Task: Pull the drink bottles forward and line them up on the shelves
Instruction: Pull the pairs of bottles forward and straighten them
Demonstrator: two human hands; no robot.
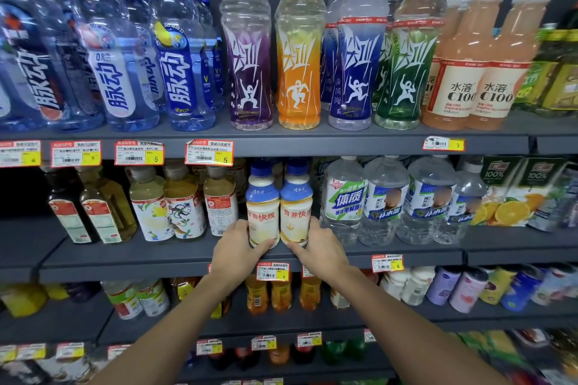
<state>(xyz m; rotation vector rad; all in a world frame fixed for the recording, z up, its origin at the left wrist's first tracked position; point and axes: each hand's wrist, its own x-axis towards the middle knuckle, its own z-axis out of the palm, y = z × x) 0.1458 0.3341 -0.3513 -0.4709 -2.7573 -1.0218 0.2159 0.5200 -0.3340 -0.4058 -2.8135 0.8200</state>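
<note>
Holding two white milk drinks, one in each of my hands, I am on the step of sliding them to the front of the middle shelf (125,255). My left hand (239,248) curls round the bottom of the left bottle (262,209). My right hand (323,248) curls round the bottom of the right bottle (296,209). Both thumbs are at the front. The two bottles stand between my hands and touch each other side by side. To do this well, I think I should pull both at the same speed, gripping low down so they do not tip. I should stop when their fronts are even with the shelf edge, just above the price tag (272,271) under my hands. I should watch the tea bottles (219,203) just left of my left hand and the water bottles (344,200) just right of my right hand, so I do not bump them. Both milk bottles stand straight up. Their long way runs up and down, with blue caps on top and bottoms on the shelf. Their red writing faces me, which looks right for the front row.
</note>
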